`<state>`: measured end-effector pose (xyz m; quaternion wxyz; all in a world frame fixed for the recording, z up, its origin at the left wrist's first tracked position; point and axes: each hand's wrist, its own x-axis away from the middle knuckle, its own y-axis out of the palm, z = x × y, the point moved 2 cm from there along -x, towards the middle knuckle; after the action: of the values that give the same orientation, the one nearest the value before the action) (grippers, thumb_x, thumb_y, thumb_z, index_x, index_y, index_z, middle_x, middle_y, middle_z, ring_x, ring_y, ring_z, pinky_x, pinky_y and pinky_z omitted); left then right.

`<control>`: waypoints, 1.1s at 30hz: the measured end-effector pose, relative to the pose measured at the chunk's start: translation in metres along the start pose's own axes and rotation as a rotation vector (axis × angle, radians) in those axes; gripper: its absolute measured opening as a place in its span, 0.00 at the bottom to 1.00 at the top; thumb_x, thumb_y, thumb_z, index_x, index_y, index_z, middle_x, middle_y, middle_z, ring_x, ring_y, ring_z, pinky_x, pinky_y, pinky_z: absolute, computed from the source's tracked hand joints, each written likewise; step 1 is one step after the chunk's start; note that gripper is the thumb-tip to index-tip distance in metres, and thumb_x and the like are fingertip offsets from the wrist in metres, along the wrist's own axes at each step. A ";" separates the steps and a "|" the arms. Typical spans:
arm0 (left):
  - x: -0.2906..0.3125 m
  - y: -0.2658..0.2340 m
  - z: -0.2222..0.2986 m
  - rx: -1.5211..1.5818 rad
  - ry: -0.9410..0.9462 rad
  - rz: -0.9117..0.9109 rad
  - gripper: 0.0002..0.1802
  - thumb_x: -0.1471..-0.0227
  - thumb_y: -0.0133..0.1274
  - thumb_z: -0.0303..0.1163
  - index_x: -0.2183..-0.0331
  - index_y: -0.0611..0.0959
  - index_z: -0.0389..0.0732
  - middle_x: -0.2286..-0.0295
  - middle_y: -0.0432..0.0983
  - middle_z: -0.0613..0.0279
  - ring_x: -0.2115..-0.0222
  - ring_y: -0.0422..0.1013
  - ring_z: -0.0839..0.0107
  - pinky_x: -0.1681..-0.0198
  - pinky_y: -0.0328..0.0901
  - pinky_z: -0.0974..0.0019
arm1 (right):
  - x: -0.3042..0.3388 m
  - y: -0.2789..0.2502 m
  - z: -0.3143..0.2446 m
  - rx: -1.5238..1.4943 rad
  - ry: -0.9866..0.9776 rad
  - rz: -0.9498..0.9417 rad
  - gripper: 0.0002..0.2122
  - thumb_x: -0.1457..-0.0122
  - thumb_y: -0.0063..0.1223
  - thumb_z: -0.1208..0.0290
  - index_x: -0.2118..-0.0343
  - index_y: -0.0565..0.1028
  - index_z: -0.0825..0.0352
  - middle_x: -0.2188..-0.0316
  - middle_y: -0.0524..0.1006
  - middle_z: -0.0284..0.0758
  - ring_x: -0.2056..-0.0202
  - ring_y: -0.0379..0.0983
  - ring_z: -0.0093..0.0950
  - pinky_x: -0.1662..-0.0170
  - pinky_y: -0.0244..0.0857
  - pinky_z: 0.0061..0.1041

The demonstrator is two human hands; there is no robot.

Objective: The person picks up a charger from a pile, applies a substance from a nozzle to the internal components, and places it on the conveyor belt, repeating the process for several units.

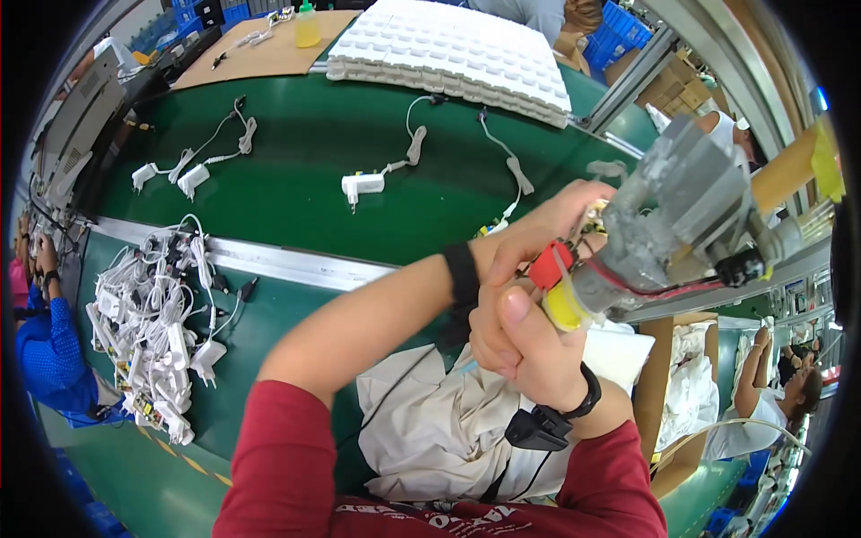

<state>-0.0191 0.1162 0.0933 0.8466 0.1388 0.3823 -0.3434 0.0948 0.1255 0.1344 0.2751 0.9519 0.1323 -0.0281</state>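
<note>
My left hand [552,220] reaches across to the right and is closed around a small circuit board [595,218], mostly hidden by the fingers. That board is right up against a grey tool [659,215] coated in clear, lumpy residue, with a red wire along it. My right hand [529,341] is closed around the tool's lower end, beside a red part [550,265] and a yellow band [563,307]. Exactly what kind of tool it is cannot be made out. Just left of it, a white cable [516,175] with a bare board at its end lies on the green belt.
White power adapters [363,185] with cables lie on the belt [287,161]. A heap of adapters [161,332] is at left. White trays [448,54] are stacked behind, near a yellow-liquid bottle [308,27]. White cloth [430,421] covers my lap; a cardboard box [659,377] stands right. Other people work nearby.
</note>
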 end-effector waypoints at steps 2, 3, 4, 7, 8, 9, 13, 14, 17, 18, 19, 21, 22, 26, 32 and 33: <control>0.004 -0.001 0.000 -0.079 0.004 -0.010 0.19 0.49 0.52 0.35 0.57 0.69 0.38 0.66 0.65 0.61 0.62 0.63 0.70 0.57 0.59 0.68 | -0.003 -0.001 0.000 0.039 -0.024 0.040 0.08 0.42 0.46 0.76 0.62 0.62 0.70 0.86 0.63 0.23 0.89 0.52 0.10 0.85 0.44 0.13; 0.005 -0.003 -0.001 -0.157 -0.003 -0.018 0.18 0.50 0.52 0.36 0.59 0.69 0.38 0.66 0.65 0.61 0.62 0.63 0.70 0.58 0.59 0.68 | -0.005 -0.003 -0.001 0.044 -0.035 0.039 0.08 0.42 0.46 0.76 0.62 0.62 0.70 0.86 0.63 0.23 0.89 0.52 0.10 0.85 0.44 0.13; 0.006 -0.005 -0.001 -0.236 -0.011 -0.026 0.18 0.51 0.52 0.36 0.60 0.69 0.38 0.66 0.65 0.61 0.62 0.64 0.70 0.58 0.59 0.68 | -0.008 -0.005 -0.003 0.067 -0.049 0.023 0.08 0.42 0.46 0.75 0.62 0.62 0.70 0.86 0.64 0.24 0.89 0.53 0.10 0.85 0.44 0.13; 0.014 -0.008 0.004 -0.467 -0.057 -0.048 0.17 0.53 0.53 0.38 0.65 0.70 0.38 0.66 0.66 0.60 0.62 0.64 0.68 0.60 0.60 0.68 | -0.010 -0.009 -0.006 0.100 -0.073 0.002 0.08 0.41 0.45 0.75 0.62 0.62 0.70 0.85 0.64 0.24 0.87 0.54 0.10 0.84 0.45 0.13; 0.016 -0.007 0.003 -0.541 -0.073 -0.059 0.16 0.54 0.53 0.38 0.67 0.71 0.37 0.67 0.66 0.59 0.62 0.64 0.68 0.60 0.61 0.68 | -0.011 -0.010 -0.006 0.122 -0.067 0.015 0.08 0.41 0.46 0.75 0.63 0.62 0.70 0.84 0.64 0.24 0.87 0.54 0.10 0.83 0.46 0.13; 0.018 -0.009 0.003 -0.617 -0.088 -0.071 0.16 0.55 0.53 0.39 0.68 0.71 0.37 0.67 0.66 0.59 0.62 0.64 0.67 0.60 0.61 0.68 | -0.012 -0.011 -0.007 0.142 -0.060 0.028 0.07 0.41 0.46 0.74 0.63 0.62 0.69 0.84 0.65 0.24 0.86 0.54 0.09 0.83 0.46 0.13; 0.029 -0.012 -0.016 -0.835 -0.153 -0.114 0.16 0.57 0.54 0.40 0.73 0.72 0.37 0.67 0.66 0.58 0.62 0.65 0.66 0.62 0.62 0.68 | -0.011 -0.011 -0.006 0.206 -0.015 0.042 0.08 0.40 0.45 0.71 0.63 0.61 0.68 0.87 0.60 0.26 0.88 0.51 0.13 0.85 0.46 0.15; 0.040 -0.022 -0.052 -0.986 -0.293 -0.115 0.16 0.58 0.54 0.40 0.73 0.72 0.37 0.68 0.68 0.57 0.63 0.66 0.64 0.64 0.62 0.66 | -0.012 -0.008 -0.005 0.232 0.006 0.017 0.09 0.40 0.44 0.70 0.63 0.60 0.67 0.89 0.58 0.27 0.90 0.50 0.14 0.86 0.47 0.16; 0.045 -0.034 -0.082 -1.270 -0.567 -0.119 0.16 0.60 0.54 0.40 0.73 0.73 0.37 0.68 0.70 0.56 0.64 0.68 0.60 0.69 0.64 0.63 | -0.011 -0.008 -0.003 0.222 -0.016 -0.001 0.09 0.39 0.44 0.70 0.63 0.60 0.67 0.89 0.58 0.27 0.89 0.50 0.14 0.86 0.47 0.16; 0.037 -0.031 -0.061 -1.241 -0.580 -0.168 0.16 0.59 0.54 0.39 0.72 0.73 0.37 0.68 0.71 0.56 0.66 0.69 0.59 0.70 0.65 0.62 | -0.011 -0.012 -0.003 0.221 -0.029 0.006 0.09 0.39 0.44 0.70 0.63 0.60 0.67 0.89 0.58 0.26 0.89 0.50 0.14 0.85 0.47 0.16; 0.030 -0.030 -0.038 -1.211 -0.596 -0.219 0.15 0.58 0.53 0.39 0.71 0.73 0.37 0.69 0.72 0.55 0.67 0.70 0.58 0.71 0.66 0.61 | -0.010 -0.016 -0.004 0.221 -0.032 0.021 0.09 0.39 0.44 0.70 0.63 0.60 0.67 0.89 0.58 0.26 0.89 0.50 0.14 0.85 0.47 0.16; 0.042 -0.046 -0.022 -1.191 -0.634 -0.265 0.15 0.57 0.53 0.39 0.71 0.74 0.37 0.69 0.72 0.54 0.69 0.71 0.57 0.72 0.66 0.60 | -0.010 -0.016 -0.003 0.216 -0.045 0.044 0.08 0.39 0.44 0.70 0.63 0.60 0.67 0.89 0.58 0.26 0.89 0.50 0.14 0.86 0.46 0.16; 0.053 -0.059 -0.022 -0.875 -0.651 -0.157 0.14 0.54 0.51 0.38 0.70 0.74 0.37 0.71 0.73 0.55 0.71 0.71 0.59 0.70 0.67 0.61 | -0.010 -0.014 -0.002 0.211 -0.048 0.057 0.08 0.39 0.44 0.70 0.63 0.60 0.67 0.89 0.58 0.26 0.89 0.50 0.14 0.86 0.46 0.16; 0.093 -0.070 -0.007 -0.208 -0.851 0.183 0.12 0.45 0.46 0.38 0.65 0.74 0.38 0.73 0.74 0.61 0.72 0.72 0.67 0.69 0.70 0.63 | -0.018 -0.016 -0.003 0.209 -0.096 0.052 0.08 0.39 0.42 0.70 0.62 0.60 0.66 0.90 0.56 0.25 0.90 0.49 0.14 0.86 0.44 0.15; 0.142 -0.038 0.062 0.447 -1.302 0.394 0.14 0.42 0.43 0.39 0.58 0.70 0.40 0.64 0.73 0.60 0.65 0.71 0.72 0.70 0.71 0.66 | -0.030 -0.024 -0.010 0.183 -0.142 0.209 0.05 0.41 0.45 0.72 0.67 0.65 0.66 0.88 0.61 0.23 0.88 0.52 0.11 0.85 0.45 0.14; 0.148 -0.033 0.066 0.371 -1.305 0.314 0.15 0.42 0.43 0.39 0.56 0.69 0.41 0.61 0.72 0.59 0.63 0.71 0.72 0.69 0.72 0.67 | -0.032 -0.024 -0.010 0.247 -0.143 0.191 0.06 0.39 0.42 0.69 0.65 0.64 0.66 0.90 0.58 0.24 0.90 0.49 0.12 0.87 0.43 0.15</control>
<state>0.0648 -0.0107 0.0283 0.9052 0.1001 -0.2942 -0.2900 0.0576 0.1430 0.1339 0.1662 0.9822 0.0171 -0.0854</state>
